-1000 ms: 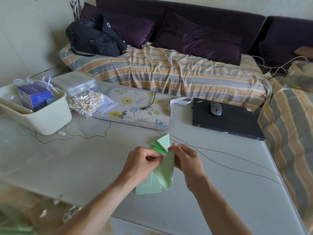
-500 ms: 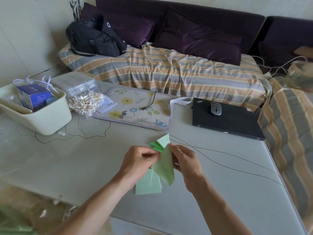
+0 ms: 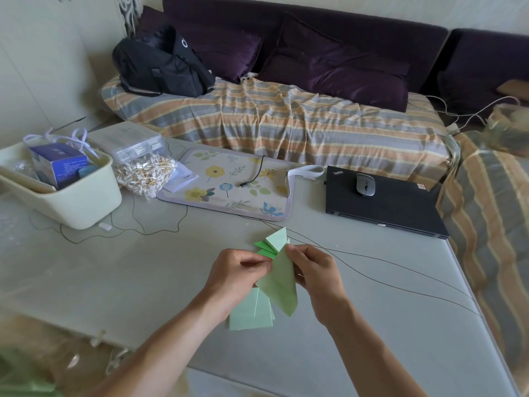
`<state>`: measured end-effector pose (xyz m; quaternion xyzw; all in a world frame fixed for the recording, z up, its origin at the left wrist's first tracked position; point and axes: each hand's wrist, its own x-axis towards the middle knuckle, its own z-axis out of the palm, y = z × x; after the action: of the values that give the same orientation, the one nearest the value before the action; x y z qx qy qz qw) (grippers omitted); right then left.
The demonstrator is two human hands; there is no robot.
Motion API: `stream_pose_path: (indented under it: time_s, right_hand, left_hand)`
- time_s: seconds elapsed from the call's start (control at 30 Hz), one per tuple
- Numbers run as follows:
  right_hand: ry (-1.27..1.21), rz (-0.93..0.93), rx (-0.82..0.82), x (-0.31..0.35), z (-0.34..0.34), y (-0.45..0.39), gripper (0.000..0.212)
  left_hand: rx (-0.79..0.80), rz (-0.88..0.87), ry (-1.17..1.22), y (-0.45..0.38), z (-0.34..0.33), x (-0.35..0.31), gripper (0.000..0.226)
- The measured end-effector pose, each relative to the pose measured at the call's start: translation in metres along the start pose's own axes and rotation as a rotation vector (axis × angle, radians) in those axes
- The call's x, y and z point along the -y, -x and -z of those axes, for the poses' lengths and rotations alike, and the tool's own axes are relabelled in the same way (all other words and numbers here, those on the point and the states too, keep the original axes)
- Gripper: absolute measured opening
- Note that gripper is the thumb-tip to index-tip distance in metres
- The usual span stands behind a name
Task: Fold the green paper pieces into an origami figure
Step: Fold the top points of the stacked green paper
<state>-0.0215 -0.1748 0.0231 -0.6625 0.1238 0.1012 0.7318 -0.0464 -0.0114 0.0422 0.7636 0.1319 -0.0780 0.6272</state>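
Observation:
A pale green folded paper piece (image 3: 282,285) is held above the table between both hands, its long point aimed down. My left hand (image 3: 236,275) pinches its left edge near the top. My right hand (image 3: 316,272) pinches its right edge with thumb and fingertips. Behind the hands, folded green pieces (image 3: 272,242) lie on the table, one pale and two brighter green. A small stack of flat pale green sheets (image 3: 252,313) lies on the table under the held piece.
A grey table (image 3: 143,276) carries a cream tub (image 3: 74,202), a bag of cotton swabs (image 3: 146,174), a floral mat (image 3: 229,184), and a black laptop (image 3: 383,204) with a mouse (image 3: 365,184). Thin cables (image 3: 400,285) run across it. A striped sofa stands behind.
The held paper has turned slightly and its lower point now hangs further down and right. Both hands keep their pinch and have barely shifted.

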Motion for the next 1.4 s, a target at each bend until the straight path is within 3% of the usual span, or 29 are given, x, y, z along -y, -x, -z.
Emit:
stream_pose_path:
  time_s: [0.13, 0.43, 0.67, 0.9, 1.17, 1.4]
  right_hand:
    - [-0.007, -0.065, 0.080, -0.0005, 0.0005, 0.0014, 0.029]
    - [0.113, 0.038, -0.016, -0.0031, -0.0019, -0.0009, 0.017]
    - [0.063, -0.048, 0.076, -0.0046, -0.0008, -0.0007, 0.023]
    - [0.115, 0.017, 0.010, -0.0045, -0.0014, -0.0002, 0.020]
    - [0.069, -0.013, 0.093, -0.0043, -0.0016, 0.0009, 0.024]
    - [0.117, 0.034, 0.053, -0.0066, -0.0021, -0.0014, 0.022]
  left_hand:
    - [-0.061, 0.000, 0.033, -0.0018, 0.0023, -0.0003, 0.008]
    - [-0.082, 0.000, 0.021, -0.0043, 0.0000, 0.0044, 0.006]
    - [-0.147, -0.024, 0.034, -0.0088, 0.0045, 0.0074, 0.007]
    - [-0.163, -0.018, 0.056, -0.0084, 0.0018, 0.0069, 0.007]
    - [-0.220, -0.036, 0.087, -0.0098, 0.0044, 0.0071, 0.008]
    - [-0.216, -0.034, 0.117, -0.0097, 0.0031, 0.0074, 0.007]
